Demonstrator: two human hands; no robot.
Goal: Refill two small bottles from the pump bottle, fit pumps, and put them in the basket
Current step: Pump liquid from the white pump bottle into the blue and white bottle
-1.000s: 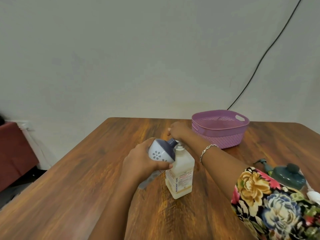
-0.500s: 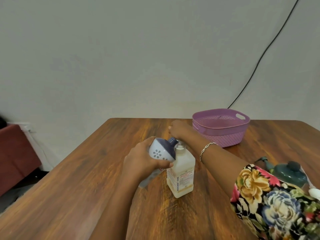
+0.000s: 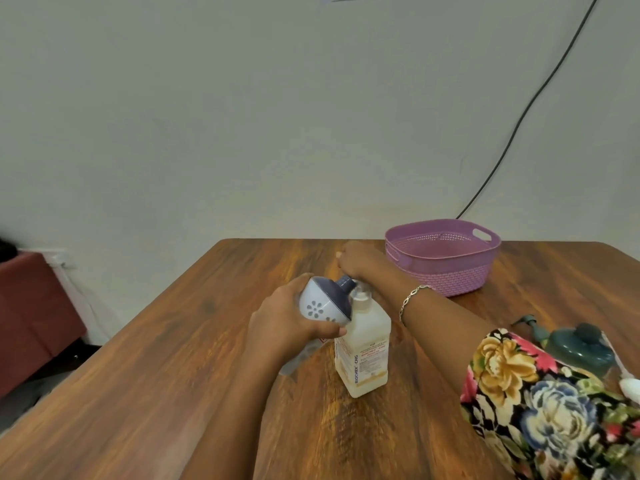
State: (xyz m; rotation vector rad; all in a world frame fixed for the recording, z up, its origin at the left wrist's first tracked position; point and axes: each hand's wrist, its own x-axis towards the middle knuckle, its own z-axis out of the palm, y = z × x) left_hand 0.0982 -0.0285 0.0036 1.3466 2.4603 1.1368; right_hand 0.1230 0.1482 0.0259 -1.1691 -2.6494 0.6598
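— White small bottle [image 3: 318, 306], gripped in the left hand [image 3: 284, 327], is tilted against the spout of the pump bottle [image 3: 367, 344] under the right hand [image 3: 360, 261].
— Liquid could be spilled if misaligned; that hand's hold cannot be told.

I'm viewing through a single wide-angle camera on the head, facing forward and tilting down across the desk [image 3: 166, 368] toward the wall [image 3: 242, 116], sitting close over its near end.

Floral short sleeve [image 3: 540, 403], black ground, silver chain bracelet [image 3: 412, 299]
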